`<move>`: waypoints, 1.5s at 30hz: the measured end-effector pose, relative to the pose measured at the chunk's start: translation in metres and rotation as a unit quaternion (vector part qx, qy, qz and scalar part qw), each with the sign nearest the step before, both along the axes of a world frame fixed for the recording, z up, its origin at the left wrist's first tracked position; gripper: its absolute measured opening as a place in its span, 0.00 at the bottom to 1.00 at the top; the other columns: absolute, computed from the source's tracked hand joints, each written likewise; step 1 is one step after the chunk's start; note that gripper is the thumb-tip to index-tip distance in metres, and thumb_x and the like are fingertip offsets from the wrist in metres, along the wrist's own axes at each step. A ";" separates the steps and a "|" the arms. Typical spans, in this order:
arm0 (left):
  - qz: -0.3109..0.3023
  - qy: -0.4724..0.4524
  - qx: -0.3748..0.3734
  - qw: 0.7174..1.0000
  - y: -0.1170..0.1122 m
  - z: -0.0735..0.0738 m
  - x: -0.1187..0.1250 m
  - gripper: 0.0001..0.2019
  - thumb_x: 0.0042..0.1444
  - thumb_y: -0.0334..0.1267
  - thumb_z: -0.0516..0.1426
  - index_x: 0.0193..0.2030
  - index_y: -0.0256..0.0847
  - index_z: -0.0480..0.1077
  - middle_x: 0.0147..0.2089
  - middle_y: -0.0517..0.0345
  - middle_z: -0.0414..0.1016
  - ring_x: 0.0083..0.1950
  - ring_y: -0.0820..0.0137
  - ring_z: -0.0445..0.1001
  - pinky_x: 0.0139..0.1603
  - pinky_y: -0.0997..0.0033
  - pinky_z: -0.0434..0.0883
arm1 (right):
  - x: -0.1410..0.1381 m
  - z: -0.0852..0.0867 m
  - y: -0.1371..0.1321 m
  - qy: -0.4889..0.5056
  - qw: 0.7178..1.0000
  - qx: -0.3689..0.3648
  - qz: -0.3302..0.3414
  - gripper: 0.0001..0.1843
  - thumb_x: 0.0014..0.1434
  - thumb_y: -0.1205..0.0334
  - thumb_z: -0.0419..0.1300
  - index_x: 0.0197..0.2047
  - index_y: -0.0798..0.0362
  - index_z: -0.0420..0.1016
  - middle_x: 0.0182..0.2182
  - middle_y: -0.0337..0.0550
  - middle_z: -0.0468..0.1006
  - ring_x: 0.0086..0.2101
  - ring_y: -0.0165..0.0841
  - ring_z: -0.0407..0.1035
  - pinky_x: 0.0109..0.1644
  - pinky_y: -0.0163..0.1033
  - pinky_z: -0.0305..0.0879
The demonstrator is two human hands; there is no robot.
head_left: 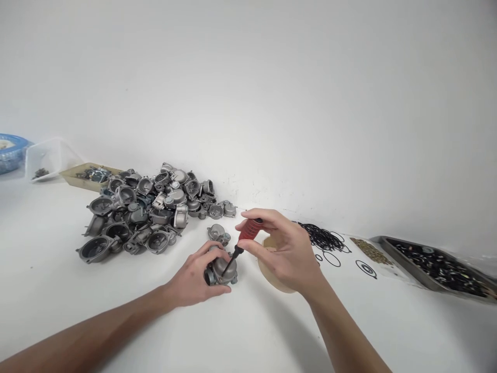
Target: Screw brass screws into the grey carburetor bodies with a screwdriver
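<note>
My left hand point(194, 277) grips a grey metal carburetor point(230, 270) from its left side and steadies it on the white table. In my right hand point(281, 248) is a screwdriver point(250, 231) with a red handle, pinched between thumb and fingers. Its dark shaft slants down to the left, and the tip meets the near edge of the carburetor's domed bowl. Just behind my left hand lies a small grey metal bowl point(216, 232). A round yellowish container point(269, 272) is partly hidden behind my right hand.
A heap of grey carburetor parts point(155, 207) stands at the left. Behind it are a yellowish tray point(75, 178), a clear bin point(54, 155) and a blue basin point(13, 155). Black rubber rings point(322, 238), small brass pieces point(370, 250) and a metal tray point(421, 277) of black parts lie right.
</note>
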State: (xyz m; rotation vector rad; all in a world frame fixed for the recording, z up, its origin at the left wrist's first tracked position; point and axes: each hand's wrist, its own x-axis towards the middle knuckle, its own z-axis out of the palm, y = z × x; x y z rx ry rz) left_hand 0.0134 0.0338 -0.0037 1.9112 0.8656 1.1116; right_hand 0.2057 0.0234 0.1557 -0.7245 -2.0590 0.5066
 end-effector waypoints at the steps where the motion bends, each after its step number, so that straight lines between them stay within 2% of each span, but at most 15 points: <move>1: -0.004 0.000 -0.001 1.000 0.000 0.000 -0.001 0.25 0.50 0.34 0.71 0.53 0.50 0.70 0.63 0.55 0.68 0.58 0.58 0.75 0.60 0.57 0.72 | 0.004 0.006 0.000 0.001 1.000 0.016 -0.011 0.20 0.63 0.67 0.71 0.56 0.43 0.78 0.41 0.39 0.84 0.39 0.34 0.79 0.47 0.44 0.79; 5: -0.024 -0.003 -0.044 0.999 0.000 0.003 -0.005 0.34 0.51 0.35 0.70 0.63 0.53 0.63 0.63 0.54 0.71 0.61 0.56 0.73 0.62 0.54 0.70 | 0.032 0.029 0.001 0.083 0.987 0.074 -0.118 0.18 0.59 0.64 0.74 0.52 0.47 0.78 0.38 0.43 0.85 0.37 0.36 0.80 0.42 0.42 0.80; 8: -0.043 0.004 -0.073 0.996 0.000 0.006 -0.007 0.36 0.50 0.37 0.71 0.64 0.53 0.62 0.65 0.52 0.71 0.62 0.53 0.72 0.64 0.51 0.70 | 0.067 0.025 0.009 0.137 0.956 0.071 -0.248 0.20 0.55 0.57 0.76 0.48 0.49 0.77 0.36 0.45 0.85 0.40 0.41 0.82 0.46 0.46 0.82; 12: -0.048 0.013 -0.122 0.991 -0.001 0.011 -0.009 0.43 0.47 0.38 0.73 0.68 0.52 0.60 0.65 0.48 0.71 0.63 0.50 0.73 0.65 0.45 0.69 | 0.123 -0.021 0.022 0.103 0.922 0.045 -0.370 0.22 0.51 0.48 0.77 0.42 0.51 0.77 0.38 0.49 0.86 0.39 0.43 0.83 0.45 0.48 0.83; 16: -0.064 -0.003 -0.145 0.987 0.000 0.008 -0.007 0.50 0.46 0.38 0.74 0.72 0.54 0.56 0.69 0.46 0.67 0.64 0.49 0.73 0.67 0.46 0.68 | 0.168 -0.070 0.024 0.077 0.911 0.067 -0.399 0.21 0.54 0.44 0.73 0.38 0.53 0.77 0.37 0.53 0.85 0.37 0.46 0.82 0.44 0.51 0.83; 19: -0.082 -0.021 -0.158 0.984 0.002 0.004 -0.007 0.54 0.46 0.38 0.74 0.75 0.55 0.51 0.72 0.45 0.64 0.66 0.50 0.73 0.68 0.48 0.69 | 0.187 -0.087 0.022 0.024 0.924 0.055 -0.378 0.21 0.55 0.43 0.72 0.39 0.52 0.79 0.37 0.52 0.86 0.36 0.46 0.83 0.46 0.51 0.84; 22: -0.101 -0.029 -0.160 0.982 0.005 0.003 -0.008 0.59 0.45 0.42 0.76 0.78 0.54 0.46 0.68 0.43 0.69 0.66 0.49 0.73 0.69 0.46 0.68 | 0.195 -0.094 0.022 -0.043 0.934 0.036 -0.354 0.18 0.57 0.45 0.70 0.41 0.51 0.82 0.37 0.50 0.86 0.35 0.45 0.84 0.43 0.49 0.84; 25: -0.125 -0.031 -0.161 0.979 0.007 0.004 -0.011 0.61 0.44 0.42 0.76 0.78 0.52 0.44 0.63 0.44 0.75 0.63 0.50 0.75 0.68 0.45 0.68 | 0.194 -0.096 0.024 -0.102 0.940 0.027 -0.324 0.15 0.60 0.48 0.67 0.44 0.49 0.85 0.42 0.49 0.86 0.35 0.43 0.83 0.41 0.48 0.84; 28: -0.151 -0.017 -0.156 0.976 0.006 0.006 -0.012 0.59 0.45 0.39 0.75 0.78 0.52 0.44 0.63 0.44 0.75 0.64 0.50 0.75 0.68 0.45 0.68 | 0.185 -0.094 0.021 -0.134 0.937 0.044 -0.319 0.14 0.61 0.52 0.66 0.48 0.46 0.85 0.47 0.49 0.84 0.44 0.47 0.81 0.49 0.53 0.83; 31: -0.156 0.004 -0.145 0.977 0.005 0.006 -0.012 0.55 0.47 0.35 0.73 0.76 0.52 0.46 0.63 0.45 0.75 0.64 0.50 0.74 0.67 0.46 0.68 | 0.161 -0.090 0.010 -0.122 0.930 0.128 -0.322 0.18 0.62 0.57 0.67 0.56 0.46 0.81 0.54 0.51 0.80 0.53 0.50 0.77 0.56 0.56 0.79; 34: -0.176 0.005 -0.128 0.976 0.006 0.006 -0.012 0.49 0.48 0.32 0.70 0.73 0.50 0.51 0.59 0.48 0.77 0.59 0.53 0.77 0.61 0.52 0.73 | 0.120 -0.091 -0.008 -0.131 0.940 0.226 -0.221 0.28 0.61 0.63 0.68 0.64 0.43 0.75 0.56 0.52 0.78 0.55 0.50 0.75 0.58 0.57 0.78; 36: -0.202 -0.004 -0.115 0.973 0.008 0.005 -0.012 0.46 0.48 0.31 0.70 0.72 0.50 0.54 0.57 0.49 0.77 0.57 0.54 0.78 0.57 0.55 0.75 | 0.090 -0.098 -0.020 -0.159 0.959 0.191 -0.140 0.33 0.61 0.61 0.68 0.69 0.42 0.70 0.61 0.53 0.74 0.60 0.52 0.72 0.60 0.58 0.76; 39: -0.237 -0.024 -0.102 0.966 0.009 0.002 -0.013 0.48 0.49 0.31 0.70 0.74 0.49 0.53 0.61 0.48 0.75 0.59 0.53 0.77 0.58 0.55 0.75 | 0.055 -0.117 -0.034 -0.176 0.979 0.085 -0.054 0.42 0.61 0.51 0.69 0.75 0.43 0.61 0.71 0.56 0.63 0.67 0.56 0.64 0.66 0.60 0.71; 42: -0.231 0.001 -0.080 0.970 0.007 -0.003 -0.011 0.54 0.50 0.33 0.70 0.78 0.49 0.45 0.65 0.46 0.73 0.61 0.52 0.76 0.61 0.53 0.74 | 0.039 -0.137 -0.036 -0.156 0.987 0.014 -0.031 0.43 0.61 0.53 0.68 0.76 0.43 0.58 0.74 0.56 0.56 0.70 0.55 0.60 0.71 0.59 0.66; 45: -0.179 0.062 -0.059 0.980 0.004 -0.007 -0.007 0.60 0.51 0.38 0.70 0.81 0.50 0.35 0.65 0.44 0.73 0.62 0.50 0.75 0.63 0.49 0.72 | 0.036 -0.145 -0.032 -0.118 0.992 -0.014 -0.043 0.43 0.60 0.61 0.68 0.75 0.42 0.59 0.72 0.54 0.62 0.69 0.52 0.62 0.71 0.56 0.66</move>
